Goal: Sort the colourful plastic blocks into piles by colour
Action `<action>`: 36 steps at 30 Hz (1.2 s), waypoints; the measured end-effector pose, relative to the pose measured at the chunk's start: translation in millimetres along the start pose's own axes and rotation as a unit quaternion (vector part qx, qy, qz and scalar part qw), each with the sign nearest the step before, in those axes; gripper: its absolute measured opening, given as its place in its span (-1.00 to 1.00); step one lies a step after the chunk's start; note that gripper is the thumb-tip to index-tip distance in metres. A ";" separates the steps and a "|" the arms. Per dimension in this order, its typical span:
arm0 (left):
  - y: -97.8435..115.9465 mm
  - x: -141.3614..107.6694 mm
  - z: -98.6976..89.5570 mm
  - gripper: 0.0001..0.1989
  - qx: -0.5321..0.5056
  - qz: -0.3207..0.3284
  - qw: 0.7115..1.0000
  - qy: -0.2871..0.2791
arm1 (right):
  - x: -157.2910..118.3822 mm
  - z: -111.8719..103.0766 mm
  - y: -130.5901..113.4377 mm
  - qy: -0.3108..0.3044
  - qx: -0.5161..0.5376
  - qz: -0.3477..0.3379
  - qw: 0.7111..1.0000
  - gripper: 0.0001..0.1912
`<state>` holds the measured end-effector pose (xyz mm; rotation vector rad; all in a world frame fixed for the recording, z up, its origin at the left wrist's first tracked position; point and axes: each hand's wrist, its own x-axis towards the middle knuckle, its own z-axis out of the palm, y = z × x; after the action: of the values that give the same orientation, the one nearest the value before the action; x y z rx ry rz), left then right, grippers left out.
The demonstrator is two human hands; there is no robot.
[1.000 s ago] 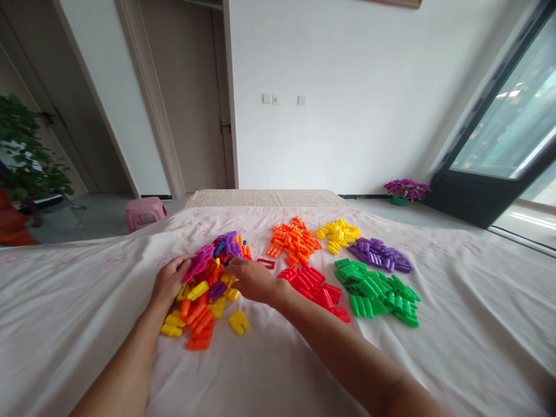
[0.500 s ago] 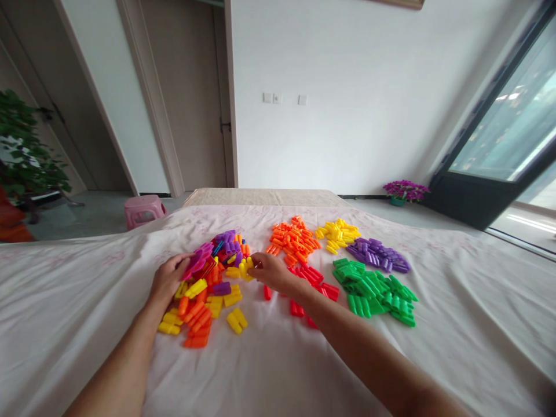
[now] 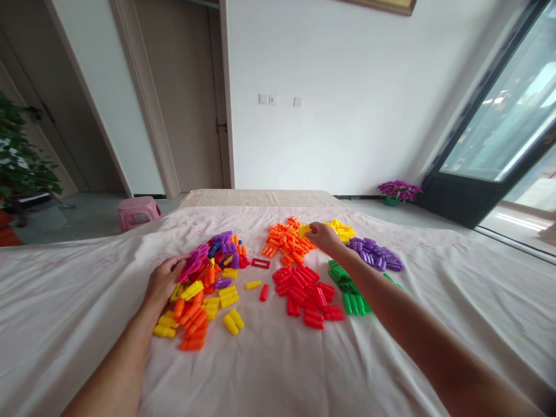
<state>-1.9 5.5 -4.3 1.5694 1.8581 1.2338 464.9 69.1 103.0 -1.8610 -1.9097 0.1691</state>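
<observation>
Right hand tight on yellow piece

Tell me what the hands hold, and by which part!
The left hand grips a pink piece by its left edge; the right hand pinches a yellow piece by its right end.

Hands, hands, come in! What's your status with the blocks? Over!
Right hand holding yellow piece near yellow pile. Left hand on pink piece at mixed heap. Orange pile close beside right hand.
</observation>
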 end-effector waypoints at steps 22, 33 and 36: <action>13.4 -5.3 -0.6 -0.51 0.012 -0.008 1.000 0.000 | -81.1 91.1 -167.3 -0.171 -0.053 -0.305 0.935 -0.68; 9.9 -4.9 -0.5 -0.51 0.004 -0.002 1.000 0.002 | -71.5 60.9 -141.1 -0.130 -0.061 -0.275 0.951 -0.72; 9.8 -5.4 -0.6 -0.51 0.002 0.002 1.000 0.000 | -47.5 31.2 -100.4 -0.087 -0.090 -0.196 0.973 -0.74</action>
<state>4.8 0.0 2.9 1.5750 1.8590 1.2324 359.2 22.7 104.2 -1.5754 -2.4434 0.0302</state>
